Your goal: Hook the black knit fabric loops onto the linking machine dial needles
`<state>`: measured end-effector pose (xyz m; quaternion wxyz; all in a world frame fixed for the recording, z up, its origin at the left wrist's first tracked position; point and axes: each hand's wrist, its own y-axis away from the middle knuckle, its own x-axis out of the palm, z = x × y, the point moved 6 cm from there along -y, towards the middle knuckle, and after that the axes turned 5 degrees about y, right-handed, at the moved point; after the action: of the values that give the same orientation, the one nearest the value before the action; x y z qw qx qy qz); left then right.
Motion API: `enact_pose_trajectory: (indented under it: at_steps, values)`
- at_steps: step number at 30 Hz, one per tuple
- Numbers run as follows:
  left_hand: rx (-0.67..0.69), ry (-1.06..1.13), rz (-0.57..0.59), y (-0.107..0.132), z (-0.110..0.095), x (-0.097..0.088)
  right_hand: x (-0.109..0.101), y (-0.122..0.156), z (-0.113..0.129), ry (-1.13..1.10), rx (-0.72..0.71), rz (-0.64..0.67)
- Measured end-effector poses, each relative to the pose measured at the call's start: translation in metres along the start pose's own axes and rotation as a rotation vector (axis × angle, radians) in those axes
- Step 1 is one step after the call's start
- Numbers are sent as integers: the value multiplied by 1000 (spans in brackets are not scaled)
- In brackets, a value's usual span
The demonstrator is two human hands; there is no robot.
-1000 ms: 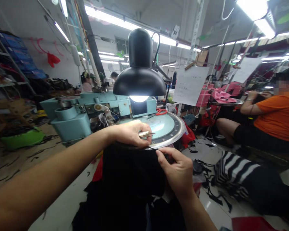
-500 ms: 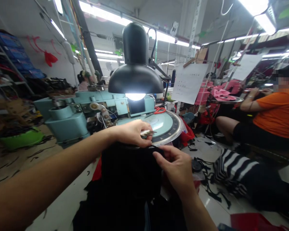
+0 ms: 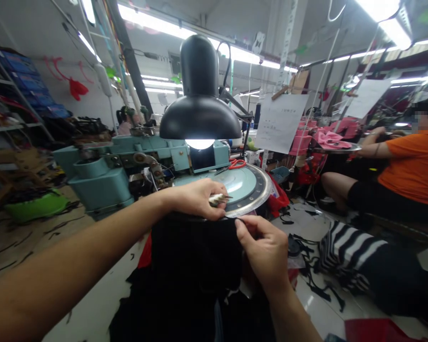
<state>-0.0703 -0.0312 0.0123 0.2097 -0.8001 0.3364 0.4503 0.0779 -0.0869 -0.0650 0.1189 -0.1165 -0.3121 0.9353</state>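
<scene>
My left hand lies over the near edge of a round linking-machine dial, its fingers curled around small thread snips with a pale handle and pointed metal tips. Just to its right, my right hand pinches the top edge of a black knit fabric between thumb and fingers at the dial's rim. The fabric hangs down from the rim towards my lap. Some of my left fingertips are hidden under the hand.
A black lamp shines low over the dial. Red-handled scissors lie at the dial's back. Teal machine housing stands left. At right sits a person in an orange top, near striped fabric and black scraps on the floor.
My right hand has shifted slightly right along the fabric edge, still pinching. My left hand stays nearly in place with the snips. The person at right has moved an arm.
</scene>
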Motion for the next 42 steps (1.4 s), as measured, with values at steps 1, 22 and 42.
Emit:
enact_pose_trajectory:
  at_steps: [1,22,42]
  values:
    - [-9,-4,-7,-1,0,0,0,0,-1,-1,8,-2]
    - [-191,-43,-56,-10,3,2,4,-4,-13,-135,123,47]
    - [-83,-129,-693,68,-20,-39,-4,37,38,89,-213,-72]
